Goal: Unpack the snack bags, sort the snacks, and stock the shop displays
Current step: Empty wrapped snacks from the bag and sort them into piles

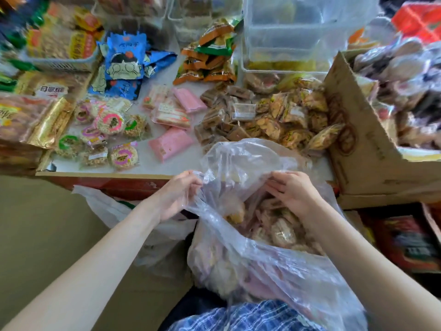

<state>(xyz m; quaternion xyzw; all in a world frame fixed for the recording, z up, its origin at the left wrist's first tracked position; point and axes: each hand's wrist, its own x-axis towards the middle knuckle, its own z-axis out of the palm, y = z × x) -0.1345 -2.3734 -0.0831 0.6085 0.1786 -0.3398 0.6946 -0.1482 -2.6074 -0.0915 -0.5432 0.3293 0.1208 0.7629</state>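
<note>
The left hand (177, 195) pinches the near-left rim of a clear plastic bag (274, 266), fingers curled into the film and pulling it outward. The right hand (292, 193) grips the opposite rim, thumb and fingers closed on the plastic, so the mouth of the bag is held wide between the two hands. The bag hangs in front of the person's lap, just below the front edge of the surface (152, 167), and is filled with small wrapped snacks (282, 231), pale and brownish through the film.

Beyond the bag's mouth, on the surface, lie sorted groups. Straight ahead is a heap of brown wrapped bars (222, 115), with a heap of golden cracker packets (293, 118) touching it on the right. To the left of these lie pink packets (170, 143), and further left round rice cakes with pink and green labels (109, 121). Behind them sit blue cartoon-printed packets (124, 60) and a pile of orange and green packets (212, 53).

A cardboard box (358, 144) stands at the right edge of the surface, heaped with bagged goods. Stacked clear plastic tubs (284, 34) stand at the back. A white basket (63, 63) of yellow-and-red packets sits at the back left. A white plastic bag (114, 209) hangs below the surface's edge beside the left wrist.
</note>
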